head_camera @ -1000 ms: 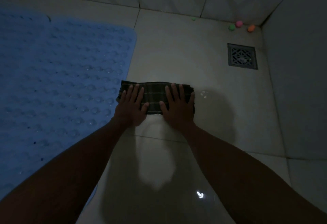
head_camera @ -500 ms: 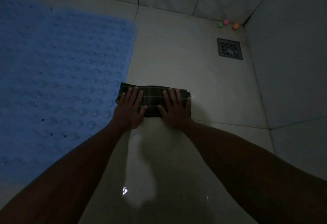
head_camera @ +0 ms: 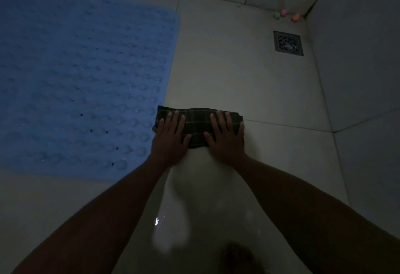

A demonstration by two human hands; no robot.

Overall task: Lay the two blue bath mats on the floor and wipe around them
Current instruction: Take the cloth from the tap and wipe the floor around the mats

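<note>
Dim light covers a tiled floor (head_camera: 238,74), pale and glossy, with a small bright glint on the wet-looking patch near the bottom of the head view. A blue bath mat (head_camera: 82,83) lies flat on the floor at the left, its surface covered in rows of raised bumps with a few small dark holes; only 1 mat is in view, and its left side runs out of the picture. Just beside the mat's right edge, a folded dark plaid cloth (head_camera: 198,123) lies on the floor, its left end touching or slightly overlapping the mat's border; I cannot tell which. Both hands press down on this cloth. The left hand (head_camera: 171,137) lies flat on the cloth's left part, fingers straight and slightly spread, thumb angled toward the middle. The right hand (head_camera: 225,139) lies flat on the right part in the same manner, fingers straight and fanned, thumb pointing inward toward the other thumb. Neither hand curls round the fabric; the 2 palms sit at its near edge with a strip of cloth showing between them. Both bare forearms reach in from the bottom corners. Farther away to the right, a square metal drain grate (head_camera: 288,43) is set in the floor close to the right wall (head_camera: 357,57). In the far corner, 3 small bright objects (head_camera: 283,13) in green, pink and orange lie near each other where floor and walls meet.
</note>
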